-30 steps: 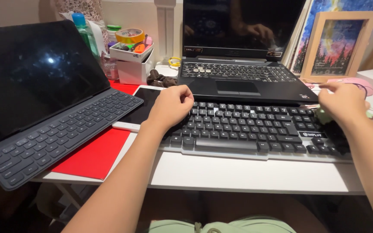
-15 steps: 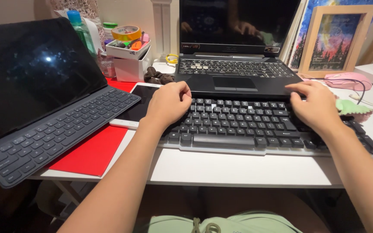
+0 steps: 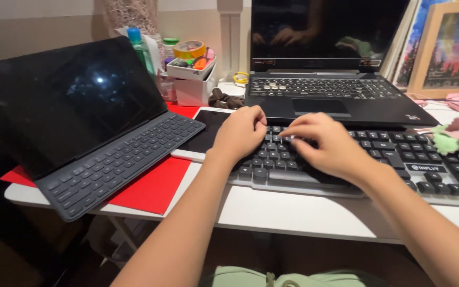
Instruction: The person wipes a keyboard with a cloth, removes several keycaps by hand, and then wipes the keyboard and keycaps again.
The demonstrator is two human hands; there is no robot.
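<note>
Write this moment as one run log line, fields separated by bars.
left hand: curled on black external keyboard, left end | right hand: fingers on keys beside it | behind: open black laptop

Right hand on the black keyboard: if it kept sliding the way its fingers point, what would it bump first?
Probably the left hand. The right hand points left across the black keyboard, fingertips close beside it; whether they already touch is unclear.

Warm, dim indoor light; a lamp glints off the dark tablet screen (image 3: 99,81), and the edges blur slightly.
</note>
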